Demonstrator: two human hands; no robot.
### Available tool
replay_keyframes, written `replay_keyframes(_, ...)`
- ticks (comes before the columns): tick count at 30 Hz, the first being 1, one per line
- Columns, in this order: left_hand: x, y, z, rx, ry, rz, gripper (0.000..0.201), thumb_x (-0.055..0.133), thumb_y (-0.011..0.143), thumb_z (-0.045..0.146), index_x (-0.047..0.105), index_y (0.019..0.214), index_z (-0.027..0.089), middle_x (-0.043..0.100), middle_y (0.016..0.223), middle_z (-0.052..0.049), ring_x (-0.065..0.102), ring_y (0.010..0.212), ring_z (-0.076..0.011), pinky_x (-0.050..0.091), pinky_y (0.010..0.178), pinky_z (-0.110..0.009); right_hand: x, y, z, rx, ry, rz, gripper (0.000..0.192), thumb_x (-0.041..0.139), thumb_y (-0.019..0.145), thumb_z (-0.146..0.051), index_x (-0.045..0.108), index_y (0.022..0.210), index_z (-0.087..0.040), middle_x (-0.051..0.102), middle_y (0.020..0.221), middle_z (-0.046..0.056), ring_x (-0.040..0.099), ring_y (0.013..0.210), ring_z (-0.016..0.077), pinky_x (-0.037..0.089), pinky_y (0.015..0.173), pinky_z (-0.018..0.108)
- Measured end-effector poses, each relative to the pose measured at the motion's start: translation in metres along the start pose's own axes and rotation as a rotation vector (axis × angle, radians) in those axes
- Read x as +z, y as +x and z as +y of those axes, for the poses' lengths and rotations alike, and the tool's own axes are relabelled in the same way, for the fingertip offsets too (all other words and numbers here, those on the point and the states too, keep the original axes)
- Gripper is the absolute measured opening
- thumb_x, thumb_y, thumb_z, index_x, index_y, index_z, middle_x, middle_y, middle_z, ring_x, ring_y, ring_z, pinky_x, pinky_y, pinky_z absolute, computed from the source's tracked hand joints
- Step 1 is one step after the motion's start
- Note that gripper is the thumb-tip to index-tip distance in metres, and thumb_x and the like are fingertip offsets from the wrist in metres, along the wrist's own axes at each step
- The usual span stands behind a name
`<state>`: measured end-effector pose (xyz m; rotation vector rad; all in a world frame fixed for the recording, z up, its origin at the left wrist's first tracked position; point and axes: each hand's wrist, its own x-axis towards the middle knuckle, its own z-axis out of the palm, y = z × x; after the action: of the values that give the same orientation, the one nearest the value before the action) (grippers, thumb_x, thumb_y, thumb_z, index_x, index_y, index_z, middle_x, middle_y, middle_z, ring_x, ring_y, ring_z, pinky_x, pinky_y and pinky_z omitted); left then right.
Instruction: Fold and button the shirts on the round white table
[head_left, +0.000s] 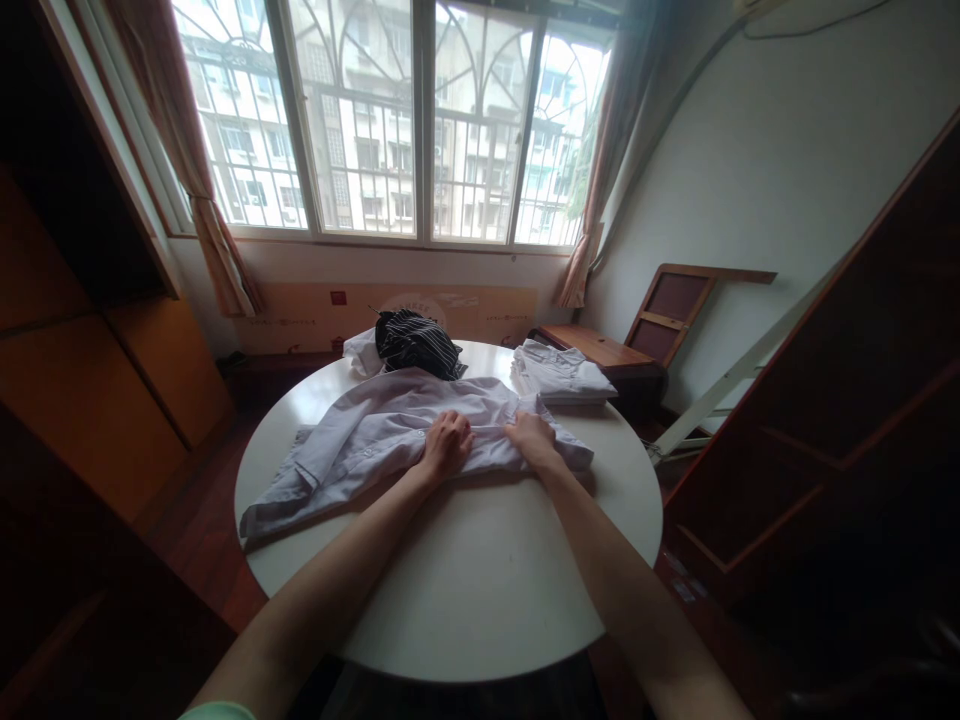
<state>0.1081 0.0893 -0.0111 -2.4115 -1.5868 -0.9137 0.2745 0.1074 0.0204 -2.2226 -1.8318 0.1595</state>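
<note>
Left hand [448, 443] and right hand [531, 437] both pinch one pale shirt [375, 435]; one folded stack [561, 375] far right, bare round table [480, 590] near.

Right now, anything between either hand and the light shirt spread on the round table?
Nothing visible. Left hand and right hand both rest directly on the light shirt. The striped garment and the folded shirts lie beyond it, toward the window, clear of both hands.
</note>
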Motion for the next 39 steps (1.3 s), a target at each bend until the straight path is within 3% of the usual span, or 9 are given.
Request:
replay_keyframes(4,0.003,0.000,-0.001,-0.020,0.019,0.030,0.006,0.052,0.079,0.023,0.054,0.081,0.018,0.056,0.086,-0.005,0.050,0.085,-0.0188,0.040,0.077,-0.031,0.001,-0.001,0.000,-0.019,-0.001,0.111,0.027,0.049,0.075,-0.025,0.061,0.095,-0.012,0.064,0.091,0.016,0.060,0.086,0.0250,0.042,0.069,0.030)
replay_keyframes(8,0.006,-0.001,-0.002,0.003,0.003,-0.028,0.004,0.050,0.079,0.018,0.053,0.080,0.018,0.057,0.085,-0.004,0.052,0.083,-0.0177,0.040,0.075,-0.030,0.009,-0.005,-0.008,-0.298,0.047,0.336,0.019,0.048,0.073,-0.015,0.057,0.089,-0.012,0.061,0.090,0.012,0.055,0.090,0.0216,0.039,0.079,0.030)
replay_keyframes(11,0.007,0.000,-0.003,-0.011,-0.009,-0.070,0.006,0.048,0.080,0.018,0.054,0.081,0.017,0.058,0.083,-0.005,0.053,0.083,-0.0186,0.041,0.075,-0.030,0.020,-0.008,-0.016,-0.553,0.153,0.277,0.014,0.047,0.074,-0.014,0.056,0.084,-0.015,0.061,0.087,0.008,0.054,0.085,0.0174,0.039,0.080,0.027)
replay_keyframes(14,0.008,0.001,-0.004,-0.040,-0.031,-0.093,0.011,0.045,0.082,0.020,0.055,0.082,0.016,0.059,0.082,-0.006,0.054,0.083,-0.0194,0.041,0.078,-0.031,0.032,-0.010,-0.021,-0.696,0.230,0.154,0.010,0.047,0.075,-0.014,0.056,0.079,-0.016,0.061,0.083,0.005,0.053,0.079,0.0145,0.039,0.076,0.024)
replay_keyframes(18,0.008,0.002,-0.006,-0.042,-0.079,-0.111,0.011,0.045,0.082,0.021,0.055,0.080,0.017,0.059,0.081,-0.005,0.054,0.083,-0.0191,0.041,0.079,-0.031,0.037,-0.008,-0.021,-0.686,0.262,0.102,0.008,0.050,0.074,-0.014,0.057,0.076,-0.015,0.061,0.080,0.004,0.053,0.075,0.0134,0.039,0.073,0.023)
replay_keyframes(39,-0.001,0.000,0.001,-0.005,-0.113,-0.181,0.011,0.048,0.081,0.019,0.060,0.079,0.018,0.060,0.085,-0.004,0.054,0.083,-0.0170,0.041,0.076,-0.028,0.022,0.000,-0.009,-0.704,0.219,-0.152,0.010,0.056,0.076,-0.023,0.057,0.071,-0.015,0.059,0.069,0.000,0.049,0.062,0.0106,0.034,0.058,0.020)
